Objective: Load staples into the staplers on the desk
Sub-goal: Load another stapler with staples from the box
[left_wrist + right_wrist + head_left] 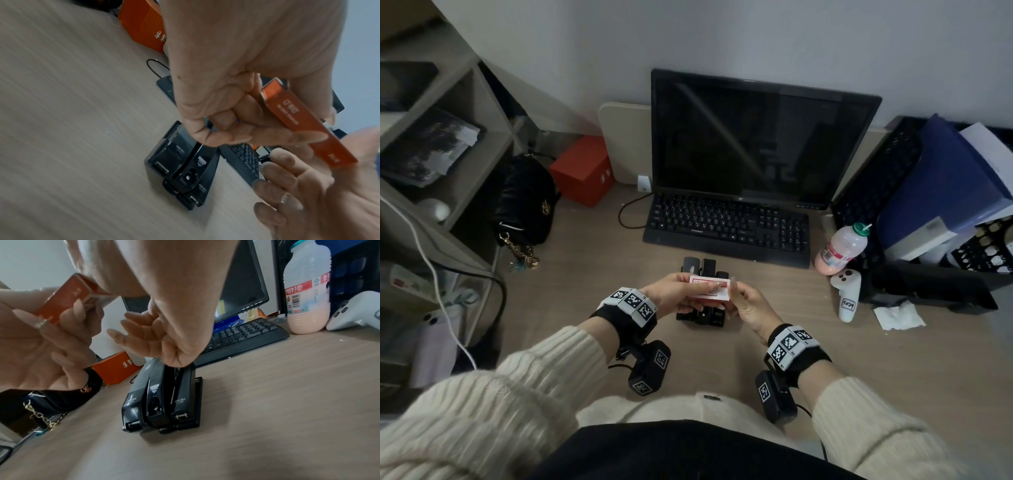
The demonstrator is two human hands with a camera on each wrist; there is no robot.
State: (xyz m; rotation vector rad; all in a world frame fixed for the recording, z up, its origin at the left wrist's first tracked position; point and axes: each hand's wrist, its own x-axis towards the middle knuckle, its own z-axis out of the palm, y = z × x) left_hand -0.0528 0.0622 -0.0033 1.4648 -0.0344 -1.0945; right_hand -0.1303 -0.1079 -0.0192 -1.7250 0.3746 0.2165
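Both hands meet over the desk point(825, 342) on a small staple box point(709, 290): the left hand point(674, 295) pinches one end between thumb and curled fingers, and the right hand point(748, 305) holds the other end, thumb on top. The box looks closed. Directly beneath them, three black staplers point(162, 399) lie side by side, lids down. Loading has not begun, I'd say; opening the box comes first. Behind sit a keyboard point(726, 228) and a monitor point(756, 137).
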